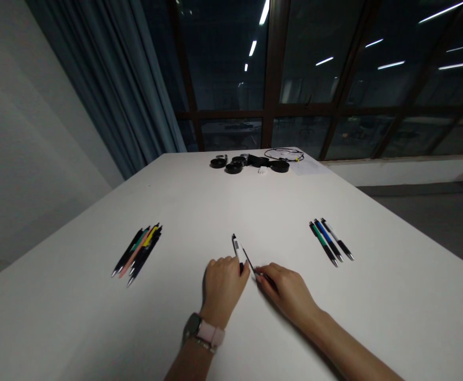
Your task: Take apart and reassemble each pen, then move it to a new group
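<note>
White bench (223, 196) at mid-frame: left hand (223, 286) pinches a white pen (236, 247); right hand (289, 291) grips a dark pen (249, 261), its end hidden.

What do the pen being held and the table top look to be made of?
The pen, gripped by the left hand and right hand, looks like glossy plastic: white barrel, black ends. The table looks like matte white laminate, smooth and even; hard to confirm.
</note>
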`<state>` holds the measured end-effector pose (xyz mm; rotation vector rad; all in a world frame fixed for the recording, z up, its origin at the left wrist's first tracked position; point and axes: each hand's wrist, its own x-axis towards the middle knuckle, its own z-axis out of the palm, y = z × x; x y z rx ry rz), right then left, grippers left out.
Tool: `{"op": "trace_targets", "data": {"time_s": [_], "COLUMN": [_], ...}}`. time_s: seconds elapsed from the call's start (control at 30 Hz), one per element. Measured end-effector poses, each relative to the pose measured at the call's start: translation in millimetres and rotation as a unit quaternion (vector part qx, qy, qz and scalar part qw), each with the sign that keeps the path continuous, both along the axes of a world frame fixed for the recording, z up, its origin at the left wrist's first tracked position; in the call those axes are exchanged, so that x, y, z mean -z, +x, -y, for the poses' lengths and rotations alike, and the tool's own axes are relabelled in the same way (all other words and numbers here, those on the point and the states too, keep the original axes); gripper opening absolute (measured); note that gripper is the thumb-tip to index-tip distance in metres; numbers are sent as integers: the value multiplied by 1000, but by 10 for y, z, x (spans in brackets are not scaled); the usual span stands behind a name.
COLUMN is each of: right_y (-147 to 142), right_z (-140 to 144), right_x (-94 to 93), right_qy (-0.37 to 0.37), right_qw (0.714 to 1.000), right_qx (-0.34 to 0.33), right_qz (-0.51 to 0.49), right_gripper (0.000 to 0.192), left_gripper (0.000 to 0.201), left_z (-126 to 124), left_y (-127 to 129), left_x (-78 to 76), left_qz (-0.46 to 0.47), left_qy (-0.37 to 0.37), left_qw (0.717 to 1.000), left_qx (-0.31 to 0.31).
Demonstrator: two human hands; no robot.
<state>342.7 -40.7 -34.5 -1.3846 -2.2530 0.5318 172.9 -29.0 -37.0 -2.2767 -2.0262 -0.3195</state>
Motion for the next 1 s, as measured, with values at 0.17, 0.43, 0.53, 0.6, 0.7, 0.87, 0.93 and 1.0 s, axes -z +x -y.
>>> {"op": "trace_targets", "data": {"time_s": [0.17,0.43,0.53,0.6,0.7,0.87,0.93,1.0], "right_y": [24,3,-4,-2,-4,12,78,196], "right_z": [-111,-191,-180,-176,-175,-168,-164,-168], "right_x": [66,137,140,134,133,125,86,24], "right_qy": [-6,42,50,49,44,43,43,42], "right_qw": [997,997,998,998,998,998,997,994], "right_qx": [68,49,42,43,44,42,57,89], "right_qz": [-34,-33,7,27,28,-2,-20,-43], "right_gripper": [16,29,29,32,37,38,38,36], "left_gripper": [38,44,43,42,39,38,38,38], "left_z": [1,5,17,28,46,62,63,61], "left_y": [22,-128,-249,-291,-293,-285,-310,-346], "left_x": [14,-60,-86,-80,-53,-39,-53,-72], "left_qz": [3,24,20,19,16,24,28,29], "left_qy": [6,26,39,38,37,55,60,62], "left_qw": [1000,999,998,998,998,998,997,996], "left_qx": [14,-13,-44,-50,-38,-34,-38,-49]}}
